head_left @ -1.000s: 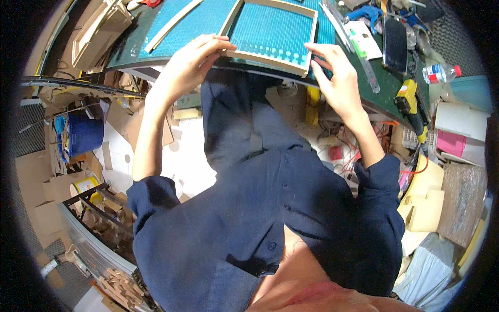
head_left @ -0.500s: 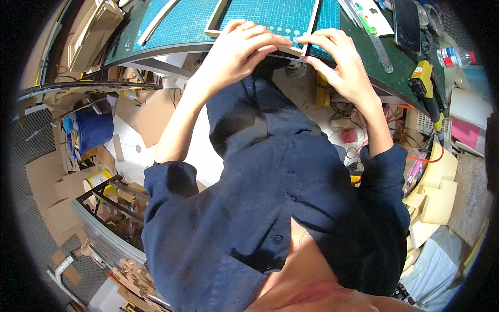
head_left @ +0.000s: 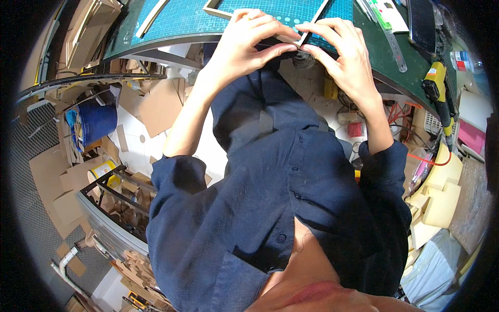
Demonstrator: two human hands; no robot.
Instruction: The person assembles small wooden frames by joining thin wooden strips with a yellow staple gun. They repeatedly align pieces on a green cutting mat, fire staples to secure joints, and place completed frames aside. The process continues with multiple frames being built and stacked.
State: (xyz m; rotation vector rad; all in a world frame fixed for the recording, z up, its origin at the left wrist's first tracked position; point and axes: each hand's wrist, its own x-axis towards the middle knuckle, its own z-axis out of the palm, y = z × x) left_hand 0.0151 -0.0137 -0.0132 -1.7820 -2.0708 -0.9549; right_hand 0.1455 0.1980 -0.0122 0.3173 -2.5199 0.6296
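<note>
Both hands meet at the near corner of a thin wooden frame [head_left: 317, 14], just over the table's front edge. Its strips run away from me, and another of its corners shows at the left. My left hand [head_left: 244, 47] pinches the near strip between thumb and fingers, close to the joint. On the other side of that corner, my right hand [head_left: 345, 54] closes thumb and fingertips on the wood. My fingers partly hide the joint itself. Under the frame lies a teal cutting mat [head_left: 189, 20] with a printed grid. A loose wooden strip [head_left: 152, 18] rests on the mat's left part.
Right of the mat, the dark green table [head_left: 382, 65] bears a steel ruler [head_left: 396, 51], a dark flat device [head_left: 421, 23] and a yellow-and-black tool [head_left: 435, 83]. A plastic bottle [head_left: 462, 61] stands farther right. Cardboard and a blue bucket [head_left: 99, 124] are at lower left.
The frame has turned a little, and its near corner has shifted slightly left and nearer me. My hands have come closer together at that corner. The whole view has shifted slightly.
</note>
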